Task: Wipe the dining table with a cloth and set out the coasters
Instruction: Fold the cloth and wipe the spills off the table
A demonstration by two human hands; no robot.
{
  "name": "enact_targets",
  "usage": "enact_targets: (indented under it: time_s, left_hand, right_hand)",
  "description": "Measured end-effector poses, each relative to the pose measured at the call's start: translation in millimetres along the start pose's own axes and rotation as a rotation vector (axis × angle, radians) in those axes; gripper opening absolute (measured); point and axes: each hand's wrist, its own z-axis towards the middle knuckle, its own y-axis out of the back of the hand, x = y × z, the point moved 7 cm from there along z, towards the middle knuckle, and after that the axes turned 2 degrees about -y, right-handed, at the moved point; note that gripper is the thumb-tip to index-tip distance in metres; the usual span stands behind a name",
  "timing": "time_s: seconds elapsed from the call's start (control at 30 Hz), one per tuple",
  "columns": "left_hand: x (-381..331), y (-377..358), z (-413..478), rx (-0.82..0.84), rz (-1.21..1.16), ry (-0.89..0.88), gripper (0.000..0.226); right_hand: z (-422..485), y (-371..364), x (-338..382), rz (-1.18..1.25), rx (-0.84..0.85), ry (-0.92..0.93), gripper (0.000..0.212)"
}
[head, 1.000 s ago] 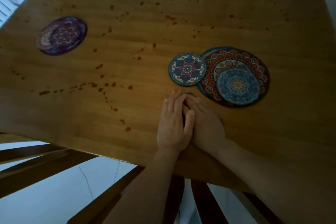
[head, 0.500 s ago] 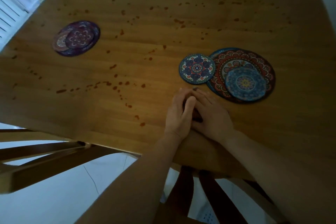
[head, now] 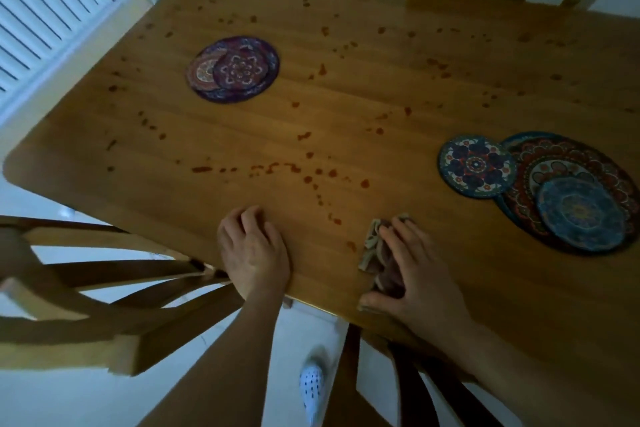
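**Dining table, wiping stage: items at hand**

Right hand (head: 412, 274): fingers spread, pressing a crumpled cloth (head: 375, 248) flat at the near edge of the table (head: 381, 107).
Left hand (head: 254, 250): empty, fingers curled, resting at the near edge, left of the cloth.
Cloth: probably soft, light and limp; best bunched under the palm.
Red spots (head: 304, 178): scattered, unwiped.
Coasters: stack far left (head: 233, 69); patterned group right (head: 476, 166).
Writing: none legible.
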Motion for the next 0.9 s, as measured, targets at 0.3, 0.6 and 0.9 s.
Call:
enact_targets:
  time_s: [0.3,0.6,0.9]
  left_hand:
    - [-2,0,0,-0.047,0.020,-0.039,0.025]
    - [-2,-1,1,-0.037,0.013,-0.060,0.028]
    - [1,3,5,0.048,-0.114,0.022,0.028]
  right_hand:
    - [117,2,64,-0.033,-0.190,-0.053,0.102]
    - [168,14,79,0.145,-0.026,-0.088,0.102]
    - [108,72,50,0.860,-0.343,-0.313,0.020]
